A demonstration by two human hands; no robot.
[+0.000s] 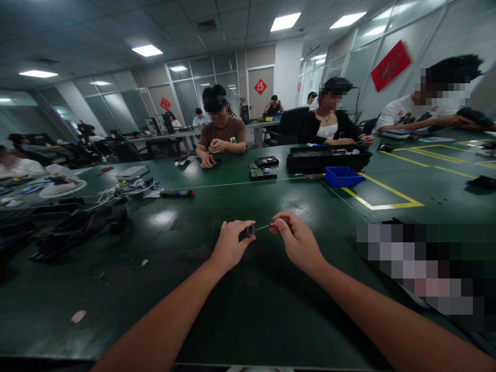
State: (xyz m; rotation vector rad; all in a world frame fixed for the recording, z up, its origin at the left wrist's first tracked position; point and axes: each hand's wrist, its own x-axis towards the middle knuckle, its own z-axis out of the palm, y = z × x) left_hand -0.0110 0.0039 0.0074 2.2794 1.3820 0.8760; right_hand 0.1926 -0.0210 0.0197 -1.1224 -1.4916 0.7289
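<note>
My left hand point(233, 242) pinches a small dark cylindrical part point(250, 231) whose round end faces me. In my right hand point(295, 236) is a screwdriver with a red handle point(274, 225). Its thin metal shaft point(262, 228) points left at the cylindrical part; whether the tip touches it is too small to tell. Both hands are held above the green table point(248, 310), near its middle.
Beyond my hands lie a dark cylindrical tool point(176, 193), hard drives point(264, 173), a blue bin point(343, 177) and a black tray point(329, 161). Black plastic parts point(77, 232) and cables point(112, 192) are at left. Several people sit across the table.
</note>
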